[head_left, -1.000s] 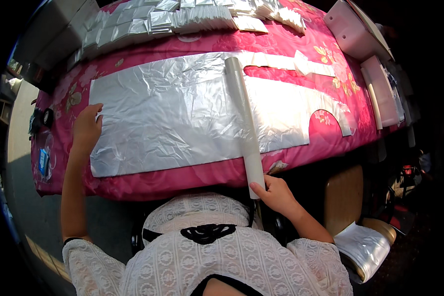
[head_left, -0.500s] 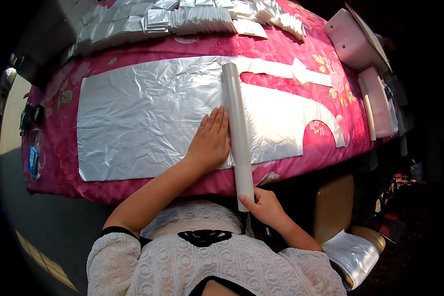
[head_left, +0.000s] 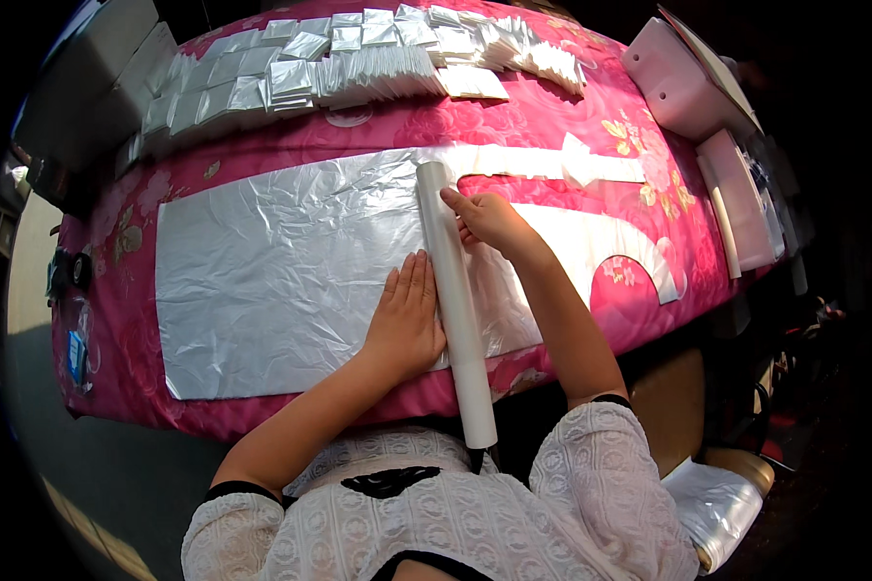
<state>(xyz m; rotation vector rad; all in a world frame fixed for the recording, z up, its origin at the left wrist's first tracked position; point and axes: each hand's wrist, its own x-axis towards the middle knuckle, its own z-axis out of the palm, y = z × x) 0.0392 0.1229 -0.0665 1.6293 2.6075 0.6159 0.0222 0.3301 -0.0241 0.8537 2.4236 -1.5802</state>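
Observation:
A thin, whitish disposable plastic apron (head_left: 271, 261) is spread over the pink table, its curved neck cutout and strap toward the right. Across it, running from far to near, lies a long white tube (head_left: 465, 358) whose near end sticks out past the table's front edge. My left hand (head_left: 404, 324) rests flat on the plastic just left of the tube, fingers stretched out. Near the tube's far end, my right hand (head_left: 494, 223) is closed at its right side, with the thumb against the tube and the fingers curled, partly hidden.
Rows of folded plastic packets (head_left: 378, 77) line the table's far side. White foam boxes (head_left: 683, 82) stand at the right edge. A small blue packet (head_left: 76, 356) and a black roll (head_left: 80, 269) lie at the left. Plastic film (head_left: 712, 508) hangs over a wooden seat at lower right.
My right hand has moved from the tube's near end up to its far end. My left hand stays flat beside the tube. The whole view has shifted slightly.

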